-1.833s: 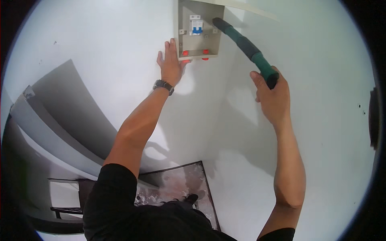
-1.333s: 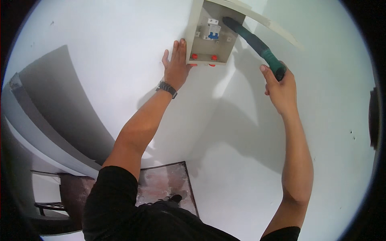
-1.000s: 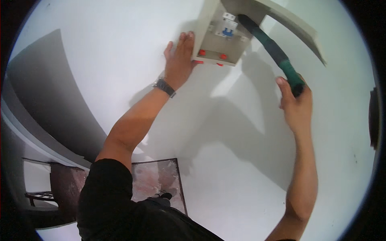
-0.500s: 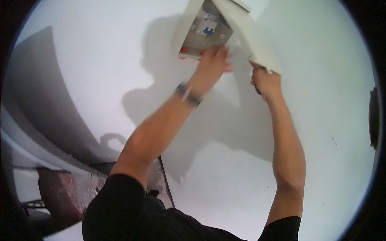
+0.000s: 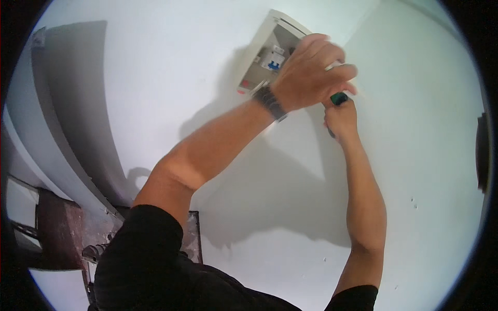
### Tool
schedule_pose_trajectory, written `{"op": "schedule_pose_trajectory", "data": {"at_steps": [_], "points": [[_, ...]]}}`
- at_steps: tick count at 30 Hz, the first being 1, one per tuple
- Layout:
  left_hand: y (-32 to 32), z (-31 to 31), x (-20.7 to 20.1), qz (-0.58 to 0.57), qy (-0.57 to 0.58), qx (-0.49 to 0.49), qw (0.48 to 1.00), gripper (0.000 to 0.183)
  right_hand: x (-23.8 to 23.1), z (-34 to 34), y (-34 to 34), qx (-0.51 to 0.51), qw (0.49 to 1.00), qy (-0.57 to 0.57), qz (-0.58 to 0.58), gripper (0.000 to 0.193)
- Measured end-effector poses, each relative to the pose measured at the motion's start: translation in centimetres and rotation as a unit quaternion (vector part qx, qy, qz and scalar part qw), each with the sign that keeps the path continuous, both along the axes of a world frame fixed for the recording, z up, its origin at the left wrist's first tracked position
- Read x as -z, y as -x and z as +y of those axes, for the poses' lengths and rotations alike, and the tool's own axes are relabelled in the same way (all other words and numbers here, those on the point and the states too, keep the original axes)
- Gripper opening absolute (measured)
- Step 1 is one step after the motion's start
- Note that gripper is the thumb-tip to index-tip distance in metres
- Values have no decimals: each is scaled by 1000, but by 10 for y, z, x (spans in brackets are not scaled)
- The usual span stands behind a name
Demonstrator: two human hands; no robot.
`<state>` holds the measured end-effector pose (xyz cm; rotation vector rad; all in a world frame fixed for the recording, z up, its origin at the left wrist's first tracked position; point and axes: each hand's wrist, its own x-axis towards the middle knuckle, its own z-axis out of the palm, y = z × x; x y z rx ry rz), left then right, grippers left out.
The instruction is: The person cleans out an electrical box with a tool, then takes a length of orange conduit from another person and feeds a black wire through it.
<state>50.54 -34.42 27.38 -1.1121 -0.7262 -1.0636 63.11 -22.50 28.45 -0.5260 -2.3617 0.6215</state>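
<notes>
A cream electrical box (image 5: 255, 52) is fixed to the white wall at the top, with a white breaker that has a blue switch (image 5: 275, 63) inside it. My left hand (image 5: 308, 72), with a dark watch on its wrist, reaches across the right part of the box. Its fingers are bent but apart, and it hides most of the cover; I cannot tell whether it touches it. Just below and to the right, my right hand (image 5: 341, 120) is closed round a dark-handled tool with a green end (image 5: 339, 98). The tool's other parts are hidden in the grip.
A grey curved panel (image 5: 67, 129) stands out along the left, casting a shadow on the wall. Beneath it lies a reddish-brown surface (image 5: 59, 228). A dark object (image 5: 482, 153) sits at the far right edge.
My left hand has moved from the box's lower edge up and right, over the cover. The view has shifted, and the box appears lower. The right hand keeps its grip.
</notes>
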Motion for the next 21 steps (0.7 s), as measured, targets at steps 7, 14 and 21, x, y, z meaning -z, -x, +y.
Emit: {"op": "schedule_pose_trajectory", "data": {"at_steps": [7, 14, 21], "points": [[-5, -8, 8, -25, 29, 39, 998, 22, 5, -3, -12, -23, 997, -43, 57, 34], [-13, -18, 9, -66, 62, 49, 995, 27, 1, 2, -8, -18, 999, -16, 38, 35], [23, 9, 57, -408, 44, 378, 830, 63, -7, -25, -20, 29, 999, 9, 20, 37]]}}
